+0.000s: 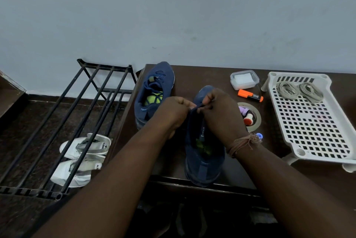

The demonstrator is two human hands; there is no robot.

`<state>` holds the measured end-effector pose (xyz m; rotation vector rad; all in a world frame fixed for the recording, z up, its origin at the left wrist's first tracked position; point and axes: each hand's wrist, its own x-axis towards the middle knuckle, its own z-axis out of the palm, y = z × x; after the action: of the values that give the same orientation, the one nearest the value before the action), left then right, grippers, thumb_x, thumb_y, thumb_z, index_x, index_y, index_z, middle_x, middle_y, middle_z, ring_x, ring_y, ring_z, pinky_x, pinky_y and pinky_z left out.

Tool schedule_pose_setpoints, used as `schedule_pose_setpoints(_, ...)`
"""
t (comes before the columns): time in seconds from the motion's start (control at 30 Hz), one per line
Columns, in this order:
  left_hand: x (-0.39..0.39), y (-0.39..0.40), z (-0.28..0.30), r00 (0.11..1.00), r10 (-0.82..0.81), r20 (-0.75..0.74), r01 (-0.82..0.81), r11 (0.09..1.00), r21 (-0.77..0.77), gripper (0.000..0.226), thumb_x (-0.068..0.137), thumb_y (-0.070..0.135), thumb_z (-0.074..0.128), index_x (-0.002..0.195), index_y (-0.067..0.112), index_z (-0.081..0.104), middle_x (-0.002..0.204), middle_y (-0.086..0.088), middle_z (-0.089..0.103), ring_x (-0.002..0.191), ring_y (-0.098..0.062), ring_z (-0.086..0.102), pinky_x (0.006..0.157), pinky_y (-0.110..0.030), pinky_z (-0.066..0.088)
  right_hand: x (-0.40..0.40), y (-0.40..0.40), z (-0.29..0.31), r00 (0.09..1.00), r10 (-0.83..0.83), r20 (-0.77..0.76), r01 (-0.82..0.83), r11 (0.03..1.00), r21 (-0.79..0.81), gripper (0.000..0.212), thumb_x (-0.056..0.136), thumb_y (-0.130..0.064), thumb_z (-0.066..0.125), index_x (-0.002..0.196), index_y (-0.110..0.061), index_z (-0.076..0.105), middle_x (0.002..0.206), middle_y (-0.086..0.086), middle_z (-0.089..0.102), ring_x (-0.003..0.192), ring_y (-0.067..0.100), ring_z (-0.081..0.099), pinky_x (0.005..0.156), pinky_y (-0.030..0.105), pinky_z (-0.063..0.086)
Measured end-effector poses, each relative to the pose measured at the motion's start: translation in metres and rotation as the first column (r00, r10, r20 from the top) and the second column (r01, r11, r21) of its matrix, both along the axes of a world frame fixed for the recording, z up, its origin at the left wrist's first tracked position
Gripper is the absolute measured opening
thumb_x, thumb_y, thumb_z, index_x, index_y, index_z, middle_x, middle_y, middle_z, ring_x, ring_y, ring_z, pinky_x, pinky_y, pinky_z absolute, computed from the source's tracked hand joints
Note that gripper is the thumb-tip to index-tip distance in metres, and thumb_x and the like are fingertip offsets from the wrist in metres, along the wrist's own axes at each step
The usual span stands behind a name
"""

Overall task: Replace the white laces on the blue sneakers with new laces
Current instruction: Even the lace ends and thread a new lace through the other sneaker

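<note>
Grip: left hand (176,110) and right hand (217,110) both pinch a dark lace (197,107) over the near sneaker (204,162), at the bench (212,76) front edge. Lace judged limp and light; best held near its tip. Eyelets hidden behind the fingers. Second sneaker (154,91) stands beyond; coiled laces (299,91) lie in the white tray (316,133).

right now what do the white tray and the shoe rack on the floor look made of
The white tray looks like moulded plastic: matte, one piece, with a grid of punched slots and rounded corners. The shoe rack looks like dark painted metal tubing: thin straight bars with a slight sheen, though the finish is hard to confirm.
</note>
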<state>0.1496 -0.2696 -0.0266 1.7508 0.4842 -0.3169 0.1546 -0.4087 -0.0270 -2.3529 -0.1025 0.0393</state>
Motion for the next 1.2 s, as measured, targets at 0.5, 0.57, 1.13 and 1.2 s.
schedule_pose_setpoints(0.5,0.005,0.038,0.038,0.931,-0.311,-0.190,0.364,0.797,0.482,0.052,0.086,0.067,0.062,0.092,0.017,0.075,0.092,-0.005,0.070,0.087,-0.023,0.066,0.084,-0.037,0.054,0.004,-0.029,0.026,0.905,-0.049,-0.424,-0.042,0.979,-0.201,0.029,0.085,-0.028,0.070,0.096,-0.003,0.063,0.074,0.010,0.067,0.052,0.019,0.067,0.036,0.021,0.047)
schedule_pose_setpoints(0.57,0.001,0.037,0.035,0.917,-0.355,-0.182,0.399,0.826,0.398,0.048,0.084,0.065,0.067,0.083,0.019,0.079,0.093,-0.005,0.075,0.091,-0.023,0.069,0.092,-0.042,0.055,0.003,-0.026,0.025,0.914,-0.047,-0.403,-0.037,0.979,-0.199,0.022,0.086,-0.023,0.068,0.096,-0.004,0.063,0.077,0.011,0.068,0.054,0.021,0.069,0.037,0.025,0.052)
schedule_pose_setpoints(1.13,0.004,0.028,0.029,0.957,-0.287,-0.037,0.284,0.909,0.305,0.048,0.088,0.060,0.067,0.082,0.013,0.077,0.083,-0.004,0.076,0.083,-0.021,0.071,0.083,-0.040,0.057,0.003,-0.028,0.024,0.905,-0.066,-0.421,0.003,0.989,-0.148,0.008,0.089,-0.010,0.062,0.093,-0.003,0.061,0.075,0.014,0.072,0.051,0.026,0.071,0.045,0.034,0.059)
schedule_pose_setpoints(1.2,0.007,0.023,0.036,0.984,-0.125,0.124,0.127,0.992,-0.005,0.042,0.092,0.051,0.067,0.077,0.012,0.068,0.075,0.002,0.072,0.076,-0.019,0.067,0.074,-0.035,0.055,0.003,-0.028,0.023,0.902,-0.057,-0.428,-0.006,0.990,-0.144,0.007,0.090,-0.010,0.062,0.092,-0.003,0.060,0.076,0.014,0.072,0.053,0.026,0.072,0.050,0.038,0.061)
